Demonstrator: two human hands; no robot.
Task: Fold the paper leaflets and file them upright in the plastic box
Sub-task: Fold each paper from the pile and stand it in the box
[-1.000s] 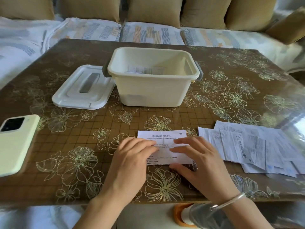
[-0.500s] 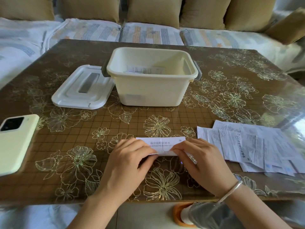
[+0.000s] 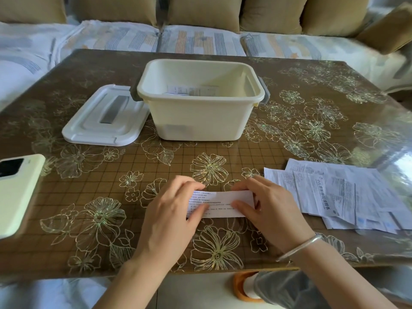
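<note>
At lower centre, the left hand [image 3: 169, 217] and right hand [image 3: 273, 211] pinch the ends of a white printed paper leaflet [image 3: 223, 202] between thumbs and fingers; squaring its edges before creasing seems wise.

both forearms enter from the near edge and converge toward the centre. the left hand [image 3: 171, 217] lies palm down, its fingers [image 3: 189, 185] curled over the far edge of the folded leaflet [image 3: 223, 202] at the left end, thumb laid on the near face. the right hand [image 3: 267, 210] mirrors this at the right end, thumb extended leftward. the hands are near each other, apart.
</note>
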